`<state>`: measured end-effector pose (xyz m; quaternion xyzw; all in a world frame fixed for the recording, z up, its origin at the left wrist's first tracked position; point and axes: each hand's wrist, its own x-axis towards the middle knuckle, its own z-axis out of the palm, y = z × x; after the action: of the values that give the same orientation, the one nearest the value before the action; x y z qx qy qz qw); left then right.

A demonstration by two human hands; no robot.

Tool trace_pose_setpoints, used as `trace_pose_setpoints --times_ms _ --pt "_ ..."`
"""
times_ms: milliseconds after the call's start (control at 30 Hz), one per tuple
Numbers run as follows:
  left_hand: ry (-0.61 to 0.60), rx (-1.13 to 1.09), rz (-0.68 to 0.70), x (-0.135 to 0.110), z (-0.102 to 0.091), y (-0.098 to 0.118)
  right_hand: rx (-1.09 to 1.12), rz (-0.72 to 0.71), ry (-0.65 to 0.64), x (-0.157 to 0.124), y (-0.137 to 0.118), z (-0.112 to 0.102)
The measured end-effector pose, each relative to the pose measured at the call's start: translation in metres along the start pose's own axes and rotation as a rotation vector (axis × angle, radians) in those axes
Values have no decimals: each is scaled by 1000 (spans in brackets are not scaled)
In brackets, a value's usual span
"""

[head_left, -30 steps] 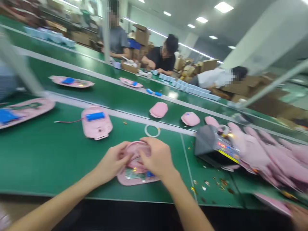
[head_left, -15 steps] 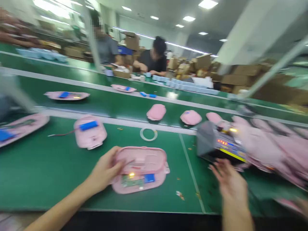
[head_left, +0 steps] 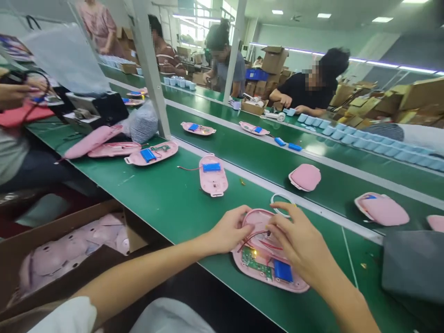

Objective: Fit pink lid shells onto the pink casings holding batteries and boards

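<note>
A pink plastic housing (head_left: pixel 257 276) lies opened on the green bench in front of me, its cover half tilted up behind the base. In the base are a green circuit board (head_left: pixel 257 264) with a glowing yellow light and a blue battery (head_left: pixel 283 270). My left hand (head_left: pixel 231 230) is closed on the left edge of the cover (head_left: pixel 256 218). Thin red and black wires (head_left: pixel 252 236) cross the cover toward the fingertips of my right hand (head_left: pixel 299 237). That hand is bent over the cover's right side, pinching the wire end, partly hidden by its fingers. A white ring (head_left: pixel 276 199) lies just behind it.
Another pink shell with a blue battery (head_left: pixel 212 175) lies left of centre, near more opened housings (head_left: pixel 152 155). Closed pink housings (head_left: pixel 305 177) sit beyond the rail. A grey box (head_left: pixel 412 263) stands at right. A carton (head_left: pixel 135 231) of pink parts is lower left. Co-workers sit opposite and at left.
My view has swung to the left. My right hand has come from beside the grey device to the opened housing and its wires. My left hand stays on the housing.
</note>
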<state>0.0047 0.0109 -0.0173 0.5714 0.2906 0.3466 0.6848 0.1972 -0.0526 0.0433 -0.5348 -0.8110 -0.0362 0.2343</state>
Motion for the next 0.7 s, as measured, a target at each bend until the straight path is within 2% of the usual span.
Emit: trace_pose_setpoints --times_ms 33,133,300,367,433,467,533,600,633,700 --pt "-10 1 3 1 -1 0 -31 -4 -52 4 1 1" --pt "-37 19 -3 1 -1 1 -87 10 -70 11 2 9" --pt "-68 69 17 1 0 3 -246 -79 10 16 -13 22" --pt "-78 136 31 1 -1 4 -271 -64 73 18 -19 24" --pt "-93 205 46 0 -3 5 -273 19 122 20 -21 22" --pt "-100 224 47 -1 -4 6 -269 103 129 21 -20 20" --pt "-109 230 47 -3 -5 9 -213 315 72 21 -13 12" --pt "-98 228 42 -4 -5 12 -74 461 -36 20 -4 5" --pt "-87 230 41 -4 -5 13 11 474 -91 20 0 1" --pt "-66 257 60 -3 -2 14 145 397 -155 18 6 -2"
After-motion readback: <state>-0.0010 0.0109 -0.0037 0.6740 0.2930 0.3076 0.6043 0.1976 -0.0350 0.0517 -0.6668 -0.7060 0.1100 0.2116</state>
